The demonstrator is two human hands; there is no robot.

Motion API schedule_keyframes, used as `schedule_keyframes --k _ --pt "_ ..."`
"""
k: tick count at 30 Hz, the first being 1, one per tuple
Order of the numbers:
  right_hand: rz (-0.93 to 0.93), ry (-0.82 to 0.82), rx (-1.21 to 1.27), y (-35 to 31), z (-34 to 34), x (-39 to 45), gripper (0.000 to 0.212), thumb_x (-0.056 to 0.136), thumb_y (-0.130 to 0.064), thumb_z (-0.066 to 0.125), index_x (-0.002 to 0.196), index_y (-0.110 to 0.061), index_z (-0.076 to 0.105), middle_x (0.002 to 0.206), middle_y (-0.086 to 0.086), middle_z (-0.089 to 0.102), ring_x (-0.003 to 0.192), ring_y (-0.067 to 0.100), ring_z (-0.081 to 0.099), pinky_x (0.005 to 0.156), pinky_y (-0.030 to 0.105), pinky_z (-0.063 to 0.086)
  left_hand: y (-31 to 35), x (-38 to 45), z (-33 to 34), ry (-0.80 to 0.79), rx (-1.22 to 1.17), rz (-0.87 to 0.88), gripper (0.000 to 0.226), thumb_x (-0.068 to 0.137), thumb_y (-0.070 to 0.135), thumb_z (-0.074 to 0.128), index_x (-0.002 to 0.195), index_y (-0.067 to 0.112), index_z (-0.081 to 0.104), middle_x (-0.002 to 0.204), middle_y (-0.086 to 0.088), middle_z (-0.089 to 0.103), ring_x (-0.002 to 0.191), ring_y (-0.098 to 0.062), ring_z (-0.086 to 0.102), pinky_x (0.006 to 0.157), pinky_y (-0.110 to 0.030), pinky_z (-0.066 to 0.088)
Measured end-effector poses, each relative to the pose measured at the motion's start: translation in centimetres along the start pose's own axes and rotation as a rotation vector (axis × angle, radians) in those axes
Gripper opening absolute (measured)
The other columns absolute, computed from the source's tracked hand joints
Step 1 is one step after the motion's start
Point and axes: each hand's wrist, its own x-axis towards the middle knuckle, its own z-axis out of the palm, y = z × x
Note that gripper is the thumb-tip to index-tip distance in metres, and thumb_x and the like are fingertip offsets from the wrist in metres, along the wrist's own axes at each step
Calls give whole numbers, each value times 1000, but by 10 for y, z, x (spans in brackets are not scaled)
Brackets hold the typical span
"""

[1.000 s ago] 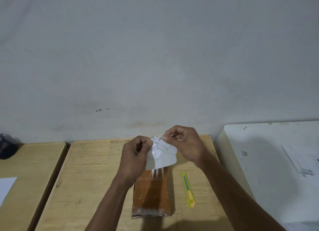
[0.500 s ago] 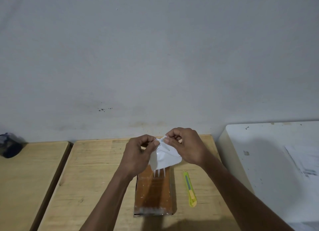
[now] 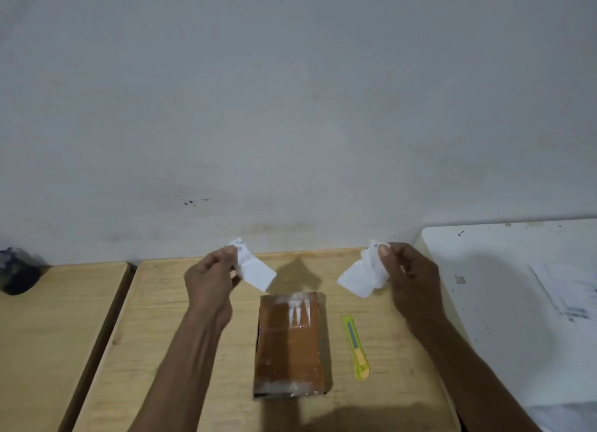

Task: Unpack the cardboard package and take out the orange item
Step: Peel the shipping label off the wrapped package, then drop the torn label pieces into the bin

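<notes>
A brown cardboard package, wrapped in shiny tape with white label scraps near its far end, lies flat on the wooden table. My left hand pinches one torn white label piece above the table, left of the package. My right hand pinches the other torn white piece, to the package's right. Both hands are held apart, above the package's far end. No orange item is visible.
A yellow-green utility knife lies just right of the package. A second wooden table stands at left with a dark object at its back. A white table with printed papers is at right. A wall runs behind.
The white label, held by both hands together over the package, has been torn in two. My hands have moved apart, each with one piece.
</notes>
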Motion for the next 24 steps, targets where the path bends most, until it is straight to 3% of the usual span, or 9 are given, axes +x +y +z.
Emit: schedule_keyframes --k 2,4,8,12,18,21,24 --pt "38 9 46 1 -5 0 15 94 -21 63 82 -13 69 82 13 71 75 12 60 69 29 47 3 5 0 -39 66 45 21 92 10 68 71 12 66 83 -1 71 77 -19 64 71 -34 52" --pt "63 26 12 3 -2 -2 16 94 -20 62 82 -13 68 80 10 68 71 9 57 66 22 45 -2 4 10 -98 147 68 26 90 13 71 64 17 66 79 3 70 76 -17 61 71 -37 48" --pt "153 51 -71 14 -5 -11 20 96 -26 59 83 -11 66 80 16 67 66 11 53 61 24 43 -24 -5 34 -217 235 58 12 91 14 71 79 14 74 78 0 66 69 -14 53 66 -34 44" --pt "231 121 -158 26 -34 -31 18 96 -27 59 85 -15 67 73 1 66 62 4 53 54 14 41 -58 -14 61 -355 331 41 9 91 8 69 84 5 74 76 -4 64 53 -5 54 63 -28 44" --pt "342 449 -235 51 -110 -78 15 82 -32 77 84 -21 66 76 -4 72 73 11 68 64 27 55 -116 -55 113 -580 460 -22 10 88 11 74 78 12 75 73 -7 63 68 -19 52 71 -36 45" --pt "383 567 -188 57 -153 -102 17 80 -28 79 79 -14 69 74 -2 72 66 4 66 58 17 51 -134 -95 141 -698 532 -29 10 88 16 74 80 12 76 69 -3 62 67 -17 52 69 -34 46" --pt "412 667 -154 64 -199 -124 13 83 -21 77 80 -10 71 74 -3 72 63 0 63 55 7 46 -153 -145 171 -808 557 -17 15 89 13 73 83 -1 73 69 -6 57 66 -17 49 68 -33 46"
